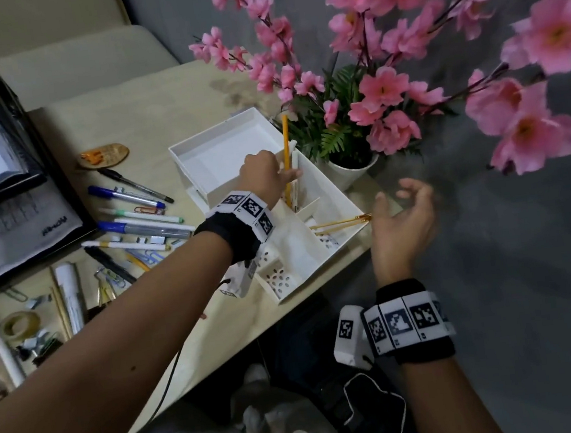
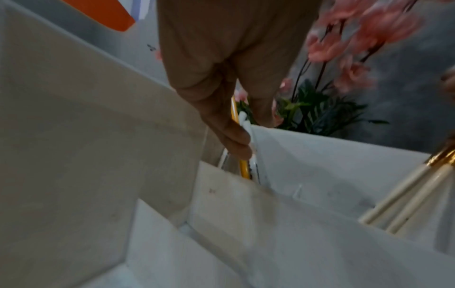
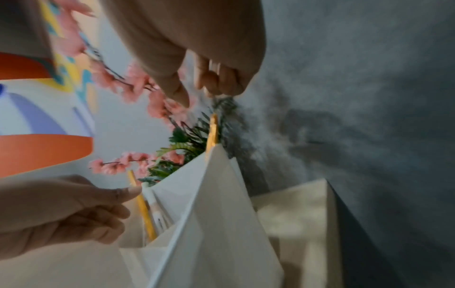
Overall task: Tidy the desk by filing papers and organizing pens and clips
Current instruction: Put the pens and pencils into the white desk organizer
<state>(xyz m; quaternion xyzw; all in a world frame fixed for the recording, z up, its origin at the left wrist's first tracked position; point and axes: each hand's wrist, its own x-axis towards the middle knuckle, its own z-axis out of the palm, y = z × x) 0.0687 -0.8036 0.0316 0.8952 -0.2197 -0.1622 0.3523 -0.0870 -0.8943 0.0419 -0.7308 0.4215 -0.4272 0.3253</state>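
Reaching over organizer (image 1: 331, 189), left hand (image 1: 260, 171) grip pinching pencil (image 1: 286, 151); right hand (image 1: 403, 223) grip released, fingers loose.

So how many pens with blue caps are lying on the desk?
2. One pen lies higher up, beside a black pen; the second pen lies just below, near the wristband. The arm may hide more.
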